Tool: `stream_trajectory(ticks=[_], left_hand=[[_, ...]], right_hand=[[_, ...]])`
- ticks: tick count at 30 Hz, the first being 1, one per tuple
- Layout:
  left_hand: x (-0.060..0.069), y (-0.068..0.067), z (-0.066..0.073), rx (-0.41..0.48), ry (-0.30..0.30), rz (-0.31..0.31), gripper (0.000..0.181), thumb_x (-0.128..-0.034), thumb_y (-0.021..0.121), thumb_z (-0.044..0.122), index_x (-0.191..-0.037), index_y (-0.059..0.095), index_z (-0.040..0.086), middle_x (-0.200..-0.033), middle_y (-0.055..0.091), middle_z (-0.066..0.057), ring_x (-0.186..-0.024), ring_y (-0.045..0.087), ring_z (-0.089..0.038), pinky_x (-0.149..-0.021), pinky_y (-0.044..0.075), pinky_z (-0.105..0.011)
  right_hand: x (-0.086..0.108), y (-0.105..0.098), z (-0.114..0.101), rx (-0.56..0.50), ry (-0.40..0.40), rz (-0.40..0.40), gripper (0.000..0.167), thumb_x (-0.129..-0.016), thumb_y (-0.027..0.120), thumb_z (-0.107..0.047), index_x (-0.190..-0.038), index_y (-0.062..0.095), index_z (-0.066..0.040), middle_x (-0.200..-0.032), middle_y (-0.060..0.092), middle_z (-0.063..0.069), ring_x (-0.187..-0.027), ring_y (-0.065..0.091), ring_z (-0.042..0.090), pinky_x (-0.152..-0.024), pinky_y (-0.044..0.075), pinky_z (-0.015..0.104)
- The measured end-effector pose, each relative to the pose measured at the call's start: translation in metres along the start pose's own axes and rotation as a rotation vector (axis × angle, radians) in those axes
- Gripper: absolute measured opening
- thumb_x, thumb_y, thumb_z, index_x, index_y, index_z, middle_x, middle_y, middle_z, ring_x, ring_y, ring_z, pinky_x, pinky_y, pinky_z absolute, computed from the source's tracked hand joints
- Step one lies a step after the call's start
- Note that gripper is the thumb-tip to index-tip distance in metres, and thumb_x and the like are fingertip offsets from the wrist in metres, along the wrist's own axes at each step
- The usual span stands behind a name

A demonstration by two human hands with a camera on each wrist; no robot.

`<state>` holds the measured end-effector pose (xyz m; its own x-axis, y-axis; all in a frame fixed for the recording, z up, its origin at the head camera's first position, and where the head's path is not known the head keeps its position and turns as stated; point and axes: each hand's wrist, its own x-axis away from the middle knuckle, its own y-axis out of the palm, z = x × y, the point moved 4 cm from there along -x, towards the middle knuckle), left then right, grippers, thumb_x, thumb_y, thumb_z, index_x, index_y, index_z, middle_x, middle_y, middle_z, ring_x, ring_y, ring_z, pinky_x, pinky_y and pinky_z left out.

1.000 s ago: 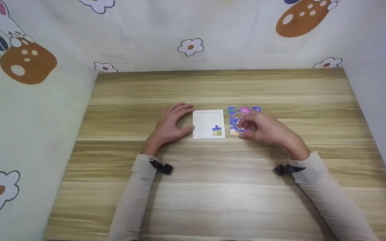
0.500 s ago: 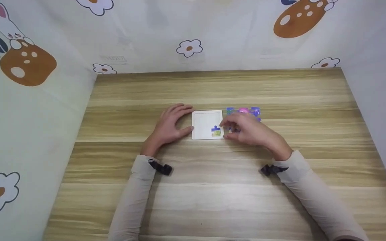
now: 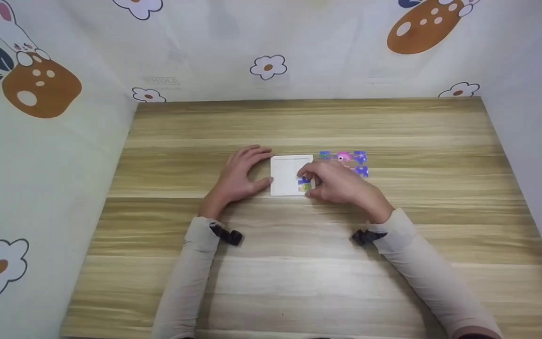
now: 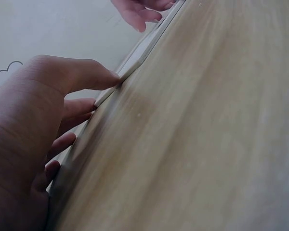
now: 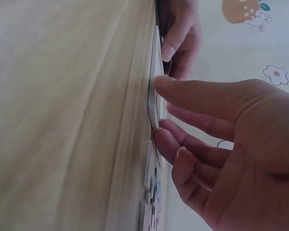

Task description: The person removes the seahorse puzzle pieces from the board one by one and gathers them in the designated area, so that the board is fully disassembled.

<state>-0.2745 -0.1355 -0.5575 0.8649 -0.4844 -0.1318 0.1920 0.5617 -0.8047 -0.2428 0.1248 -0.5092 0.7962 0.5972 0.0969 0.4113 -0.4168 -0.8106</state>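
Note:
A white square puzzle tray [image 3: 284, 175] lies flat on the table. In its lower right corner sits a blue and yellow-green puzzle piece [image 3: 304, 186], partly covered by the right hand. My right hand [image 3: 339, 182] reaches over the tray's right edge, its thumb and index finger at that piece; in the right wrist view the thumb [image 5: 197, 94] touches the tray's near edge. At the tray's left side, my left hand [image 3: 243, 173] rests with thumb and index finger touching the edge, fingers spread. Loose puzzle pieces [image 3: 360, 156] lie right of the tray, some hidden under the right hand.
The wood-grain table [image 3: 252, 273] extends on all sides of the tray. A pale patterned cloth [image 3: 205, 52] stands as a wall behind it and at both sides. A dark wrist camera [image 3: 233, 237] is worn on each sleeve.
My right hand has moved left from above the loose pieces to the piece in the tray, uncovering some loose pieces. My left hand and the tray have stayed in place.

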Motion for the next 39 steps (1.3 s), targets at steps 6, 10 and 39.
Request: stream_trajectory(ticks=[6,10,39], left_hand=[[0.0002,0.0,0.0001,-0.009,0.001,0.007,0.067,-0.0952,0.072,0.054,-0.155,0.061,0.027,-0.165,0.053,0.008,-0.161,0.035,-0.023,-0.133,0.02,-0.06],[0.0008,0.0013,0.0004,-0.025,-0.004,-0.001,0.07,-0.0956,0.07,0.06,-0.156,0.06,0.027,-0.166,0.053,0.007,-0.162,0.035,-0.024,-0.134,0.02,-0.06],[-0.0008,0.0003,0.0009,-0.026,-0.007,0.014,0.076,-0.092,0.073,0.065,-0.156,0.06,0.027,-0.165,0.053,0.009,-0.161,0.035,-0.022,-0.133,0.019,-0.062]], right_hand=[[-0.0005,0.0027,0.0011,0.02,-0.011,-0.002,0.043,-0.088,0.089,-0.013,-0.129,0.076,-0.012,-0.11,0.076,0.007,-0.097,0.068,0.024,-0.088,0.058,0.045],[0.0013,0.0052,0.0021,0.018,-0.01,-0.02,0.042,-0.092,0.086,-0.015,-0.132,0.075,-0.013,-0.11,0.072,0.007,-0.094,0.066,0.023,-0.083,0.056,0.042],[0.007,0.0069,0.0002,0.028,-0.056,-0.012,0.038,-0.098,0.081,-0.017,-0.135,0.078,-0.024,-0.12,0.067,0.003,-0.093,0.061,0.024,-0.078,0.051,0.036]])
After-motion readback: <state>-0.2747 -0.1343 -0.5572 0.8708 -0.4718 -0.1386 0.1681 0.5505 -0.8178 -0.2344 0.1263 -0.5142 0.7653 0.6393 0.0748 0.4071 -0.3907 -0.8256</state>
